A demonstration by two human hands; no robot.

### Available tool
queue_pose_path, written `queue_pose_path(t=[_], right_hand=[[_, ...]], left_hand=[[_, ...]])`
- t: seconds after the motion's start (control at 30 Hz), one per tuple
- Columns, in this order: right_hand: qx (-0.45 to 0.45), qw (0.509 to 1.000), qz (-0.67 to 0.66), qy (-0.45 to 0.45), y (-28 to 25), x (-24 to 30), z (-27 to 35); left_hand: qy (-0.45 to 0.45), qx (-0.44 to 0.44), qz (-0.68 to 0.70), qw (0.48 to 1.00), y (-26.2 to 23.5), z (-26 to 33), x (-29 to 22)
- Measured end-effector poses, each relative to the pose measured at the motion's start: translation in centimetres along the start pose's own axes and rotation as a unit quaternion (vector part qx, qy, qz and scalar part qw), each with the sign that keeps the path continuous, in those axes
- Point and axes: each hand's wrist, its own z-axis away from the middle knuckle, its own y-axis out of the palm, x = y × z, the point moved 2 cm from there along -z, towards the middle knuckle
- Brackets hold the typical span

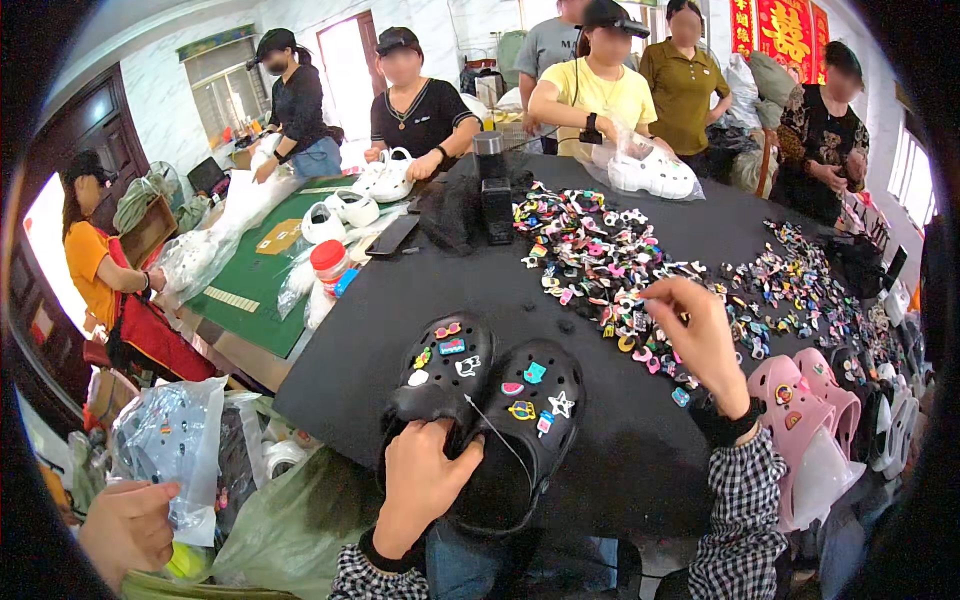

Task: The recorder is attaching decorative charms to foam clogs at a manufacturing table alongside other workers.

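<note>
A pair of black clogs stands on the black-covered table in front of me. My left hand (425, 480) reaches into the opening of the left black clog (447, 350) and grips it, fingertips hidden inside. That clog bears several colourful charms, among them sunglasses and a white cloud. Beside it, the right black clog (540, 390) carries a watermelon slice, a star and other charms. My right hand (695, 335) hovers over the near edge of a large heap of small shoe charms (600, 250), fingers curled in a pinch; anything between them is too small to make out.
Pink clogs (790, 410) and other shoes line the right table edge. A red-lidded jar (328, 262), a phone (392, 236) and a black cylindrical device (492, 190) lie ahead. Another person's hand (130, 530) is at lower left by a bagged clog (170, 440). Several people work around the table.
</note>
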Motion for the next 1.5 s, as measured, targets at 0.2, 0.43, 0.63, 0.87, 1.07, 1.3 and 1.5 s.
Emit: queue_pose_path(t=[0.2, 0.43, 0.63, 0.87, 1.07, 1.3, 1.5], right_hand=[[0.128, 0.952, -0.077, -0.266, 3.9, 8.9, 2.3], [0.188, 0.957, -0.063, -0.214, 6.9, 8.1, 5.8], [0.207, 0.937, -0.001, -0.283, 4.5, 11.1, 2.7], [0.250, 0.927, -0.055, -0.275, 9.4, 18.8, -2.0], [0.291, 0.910, -0.042, -0.291, 11.2, 15.7, -2.5], [-0.224, 0.918, 0.112, -0.307, 0.1, 11.6, 0.7], [-0.267, 0.927, 0.115, -0.237, -2.4, 7.1, 2.0]], left_hand=[[-0.070, -0.002, 0.001, 0.998, -1.3, 0.4, 0.9], [-0.082, 0.026, -0.003, 0.996, 0.5, 1.8, 1.8], [-0.066, 0.004, 0.056, 0.996, 1.5, 1.5, 1.6], [-0.066, 0.027, 0.023, 0.997, 1.2, 2.1, 1.7], [-0.051, -0.041, 0.045, 0.997, 3.1, 2.1, 1.9], [-0.032, -0.033, 0.047, 0.998, -0.8, 2.0, 1.1], [-0.084, -0.056, -0.015, 0.995, -0.1, 2.2, 2.2]])
